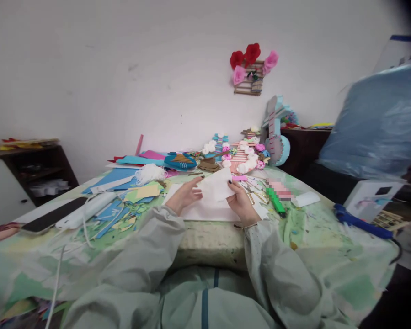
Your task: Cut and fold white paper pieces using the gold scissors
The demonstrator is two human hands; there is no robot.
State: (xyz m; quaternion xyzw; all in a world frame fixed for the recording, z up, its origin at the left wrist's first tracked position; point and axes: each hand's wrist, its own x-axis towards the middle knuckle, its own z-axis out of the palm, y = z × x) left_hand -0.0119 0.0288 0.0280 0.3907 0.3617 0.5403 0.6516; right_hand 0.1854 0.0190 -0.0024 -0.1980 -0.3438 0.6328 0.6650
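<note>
A small white paper piece (216, 185) stands tilted above a larger white sheet (205, 212) at the table's near edge. My right hand (242, 203) pinches the piece at its right side, thumb in front. On the other side, my left hand (186, 195) has its fingers apart and pointing toward the paper; no hold on it shows. Scissors (260, 194) and thin sticks lie just right of the sheet, beside a green cutter (275, 201).
Paper scraps (143, 192), a white power strip (85, 210) with a cable and a black phone (54, 215) lie on the left. Craft figures (239, 155) stand at the back. A blue glue gun (361, 223) rests near the right edge.
</note>
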